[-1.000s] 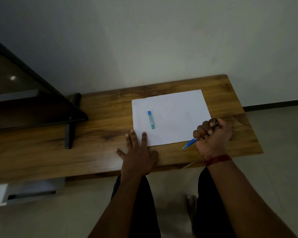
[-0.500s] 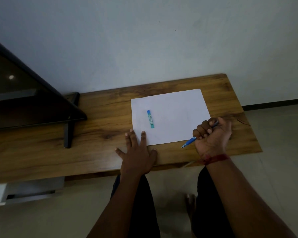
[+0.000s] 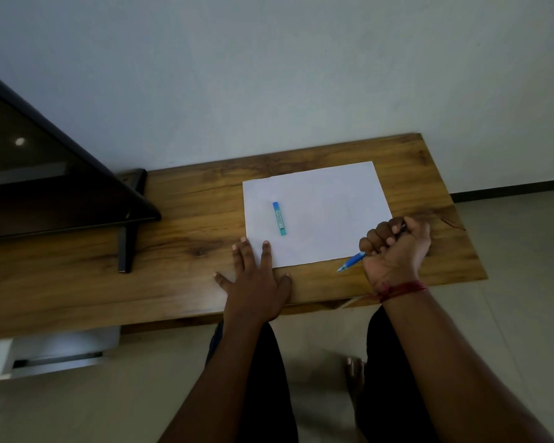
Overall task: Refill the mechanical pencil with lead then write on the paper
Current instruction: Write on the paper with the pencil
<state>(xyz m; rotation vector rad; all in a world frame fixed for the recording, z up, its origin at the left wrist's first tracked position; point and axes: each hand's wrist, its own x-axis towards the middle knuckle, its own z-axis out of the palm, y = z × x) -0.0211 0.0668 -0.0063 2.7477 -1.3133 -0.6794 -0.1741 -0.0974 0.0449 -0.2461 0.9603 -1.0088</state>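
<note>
A white sheet of paper (image 3: pixel 327 212) lies on the wooden table (image 3: pixel 186 225). On its left part rests a small blue-green lead case (image 3: pixel 279 218), lying lengthwise. My right hand (image 3: pixel 395 251) sits at the paper's near right corner, fist curled round a blue mechanical pencil (image 3: pixel 352 261) whose tip points left and toward me, just off the paper's edge. My left hand (image 3: pixel 255 282) lies flat with fingers spread on the table, fingertips touching the paper's near left corner.
A dark flat screen (image 3: pixel 45 193) on a black stand (image 3: pixel 127 241) fills the table's left side. A white wall runs behind the table. A white unit (image 3: pixel 52 353) sits under the table at the left. My legs and a bare foot show below the table edge.
Both hands and the objects keep their places; only the view has shifted very slightly.
</note>
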